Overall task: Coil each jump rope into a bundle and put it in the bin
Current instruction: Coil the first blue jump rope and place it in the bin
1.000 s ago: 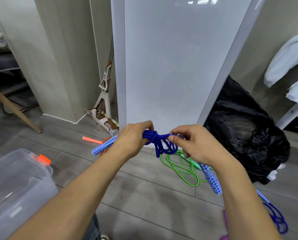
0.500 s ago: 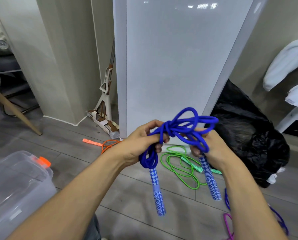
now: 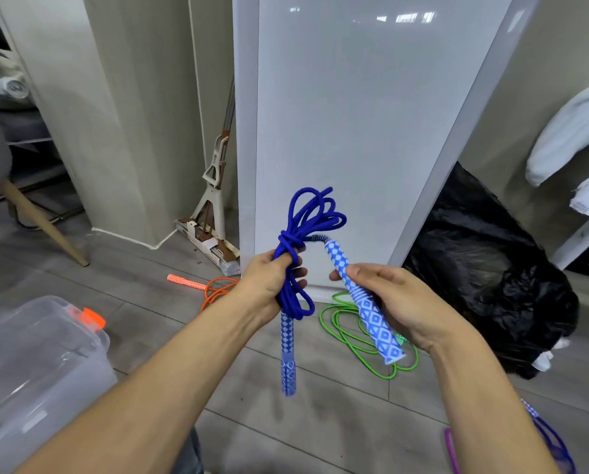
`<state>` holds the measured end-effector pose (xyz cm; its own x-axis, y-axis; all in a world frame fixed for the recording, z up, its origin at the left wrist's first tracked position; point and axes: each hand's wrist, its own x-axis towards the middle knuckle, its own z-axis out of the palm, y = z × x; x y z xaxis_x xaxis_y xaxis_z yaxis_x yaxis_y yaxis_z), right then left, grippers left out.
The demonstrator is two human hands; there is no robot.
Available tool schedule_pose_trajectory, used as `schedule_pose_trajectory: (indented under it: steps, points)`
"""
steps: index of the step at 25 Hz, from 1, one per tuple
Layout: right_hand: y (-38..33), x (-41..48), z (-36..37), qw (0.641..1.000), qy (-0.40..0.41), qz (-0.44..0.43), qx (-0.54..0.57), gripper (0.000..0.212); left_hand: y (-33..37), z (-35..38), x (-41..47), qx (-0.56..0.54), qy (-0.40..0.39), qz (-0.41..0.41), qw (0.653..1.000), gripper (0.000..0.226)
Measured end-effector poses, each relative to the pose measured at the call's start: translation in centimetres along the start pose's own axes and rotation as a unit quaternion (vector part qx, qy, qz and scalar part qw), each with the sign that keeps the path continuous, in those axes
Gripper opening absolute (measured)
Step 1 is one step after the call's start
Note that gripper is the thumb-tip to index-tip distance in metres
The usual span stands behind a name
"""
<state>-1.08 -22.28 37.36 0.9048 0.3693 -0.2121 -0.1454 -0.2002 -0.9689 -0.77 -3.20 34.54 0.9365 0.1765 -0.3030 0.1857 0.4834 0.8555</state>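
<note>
The left hand (image 3: 269, 282) gripped the limp blue rope (image 3: 303, 227) coils; the right hand (image 3: 385, 295) held its stiff handle (image 3: 365, 302), the surest hold.

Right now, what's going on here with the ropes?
A person is bundling the blue jump rope. The left hand grips its coiled cord, with one handle hanging below the fist. The right hand holds the other handle, tilted up toward the coil. The bundle is not yet in the clear bin at lower left. A green rope and an orange rope lie loose on the floor beyond the hands.
</note>
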Motion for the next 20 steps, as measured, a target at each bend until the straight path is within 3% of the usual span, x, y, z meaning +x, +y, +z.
schedule_pose_trajectory:
  steps: [6,12,15,20]
  points:
    - [0.2,1.2,3.1,0.98,0.097,-0.113,-0.129,0.013,-0.7,0.4,0.0,0.084,-0.036,0.017,0.996,0.018]
    - [0.2,1.7,3.9,0.962,0.197,-0.175,-0.074,0.004,-0.9,0.5,-0.5,0.164,-0.143,0.08,0.973,0.021]
    - [-0.1,1.6,3.5,0.947,0.254,-0.19,-0.043,0.009,-0.5,0.3,-0.8,0.206,-0.188,0.078,0.957,0.023]
    - [0.1,1.8,3.3,0.941,0.301,-0.157,-0.003,0.011,-0.2,0.2,-0.4,0.17,-0.191,0.031,0.966,0.023]
